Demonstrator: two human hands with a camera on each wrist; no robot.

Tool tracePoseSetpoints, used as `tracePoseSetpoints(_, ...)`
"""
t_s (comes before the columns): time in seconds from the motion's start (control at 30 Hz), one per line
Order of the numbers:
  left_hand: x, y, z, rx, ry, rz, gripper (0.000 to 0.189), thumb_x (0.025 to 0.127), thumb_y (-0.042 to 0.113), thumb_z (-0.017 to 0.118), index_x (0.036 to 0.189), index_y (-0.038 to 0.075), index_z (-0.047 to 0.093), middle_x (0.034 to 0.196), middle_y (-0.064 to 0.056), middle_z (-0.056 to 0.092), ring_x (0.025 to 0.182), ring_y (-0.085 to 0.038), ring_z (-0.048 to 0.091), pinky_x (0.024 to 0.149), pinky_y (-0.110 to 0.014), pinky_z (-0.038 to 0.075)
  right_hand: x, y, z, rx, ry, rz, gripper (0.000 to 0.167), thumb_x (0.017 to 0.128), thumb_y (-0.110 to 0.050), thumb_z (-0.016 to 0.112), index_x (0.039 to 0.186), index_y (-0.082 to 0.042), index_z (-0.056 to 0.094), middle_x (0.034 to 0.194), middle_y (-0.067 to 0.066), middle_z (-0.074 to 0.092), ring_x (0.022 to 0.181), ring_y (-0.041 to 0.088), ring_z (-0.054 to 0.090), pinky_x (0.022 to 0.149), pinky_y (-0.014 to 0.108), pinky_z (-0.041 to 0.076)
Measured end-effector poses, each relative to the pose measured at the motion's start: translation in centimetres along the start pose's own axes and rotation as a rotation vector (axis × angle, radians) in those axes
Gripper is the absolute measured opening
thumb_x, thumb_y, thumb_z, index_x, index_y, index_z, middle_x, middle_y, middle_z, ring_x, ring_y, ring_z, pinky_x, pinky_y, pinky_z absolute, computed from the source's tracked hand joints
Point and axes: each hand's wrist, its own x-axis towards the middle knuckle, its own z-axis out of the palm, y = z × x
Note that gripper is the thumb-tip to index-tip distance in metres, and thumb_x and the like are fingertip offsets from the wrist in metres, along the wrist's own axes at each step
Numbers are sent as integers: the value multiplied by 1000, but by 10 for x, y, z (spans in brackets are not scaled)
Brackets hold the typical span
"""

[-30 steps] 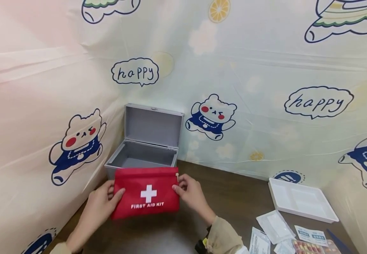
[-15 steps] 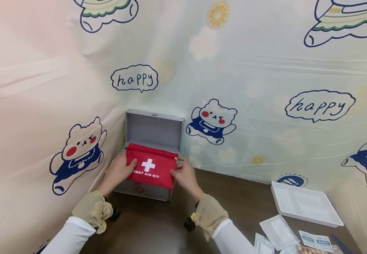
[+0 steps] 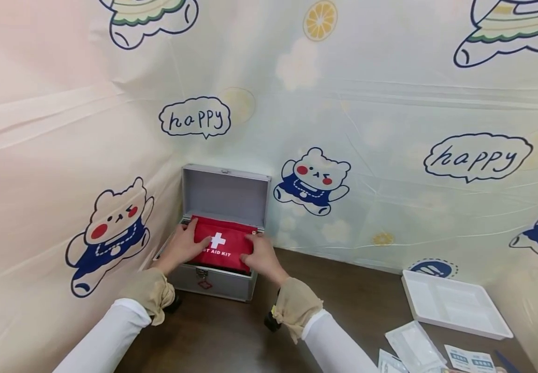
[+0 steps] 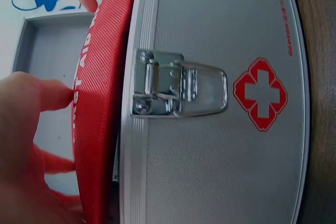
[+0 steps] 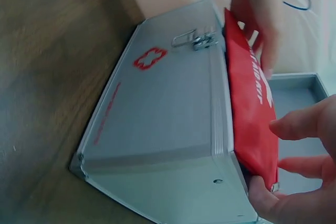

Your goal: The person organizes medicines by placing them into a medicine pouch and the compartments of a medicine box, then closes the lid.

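A red first aid pouch [image 3: 224, 248] with a white cross lies over the opening of a grey metal case [image 3: 217, 284], whose lid [image 3: 227, 194] stands raised. My left hand [image 3: 182, 247] rests spread on the pouch's left part, its thumb and fingertips touching the top. In the left wrist view, the pouch [image 4: 102, 103] bulges along the case's front rim beside the latch [image 4: 163, 85]. At the pouch's right end, my right hand [image 3: 261, 257] presses with thumb and fingers; one finger reaches the corner in the right wrist view [image 5: 262, 195]. The case's inside is mostly hidden.
A white divided tray [image 3: 457, 305] sits at the right of the dark table [image 3: 324, 300]. Several clear and printed packets [image 3: 415, 347] lie before it. Patterned cloth walls [image 3: 366, 103] stand close behind and to the left of the case.
The pouch has moved away from me, from in front of the case to over its opening, and has sunk lower. Both hands have gone from gripping its sides to pressing its top.
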Motion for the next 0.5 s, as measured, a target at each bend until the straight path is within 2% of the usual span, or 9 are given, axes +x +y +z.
tracePoseSetpoints(0.13,5,0,5,28,-31,32,75,94,37,58,147,-11,35,140,-44,38,132,-57,38,108,-66,36,5,-1,4,-190,-36,-21,51,83,-16,75,129,1,63,138,19,58,139,31,41,106,43,48)
tracePoseSetpoints(0.2,6,-2,8,50,-44,41,74,94,38,57,146,-11,37,141,-44,38,133,-58,36,108,-67,35,6,-2,6,-259,-67,-36,49,85,-19,74,129,0,64,137,18,59,139,31,43,106,41,48)
tracePoseSetpoints(0.37,8,-11,17,70,-70,32,73,94,38,57,145,-11,38,142,-45,36,133,-61,35,107,-69,34,6,-5,10,-409,-117,-107,44,87,-22,73,126,-2,66,129,15,65,128,29,55,105,38,48)
tracePoseSetpoints(0.5,7,-17,19,68,-71,31,71,94,34,58,144,-12,38,144,-45,34,135,-61,34,109,-68,33,5,-2,13,-457,-128,-152,38,87,-22,73,121,-5,69,124,11,67,122,26,58,103,37,48)
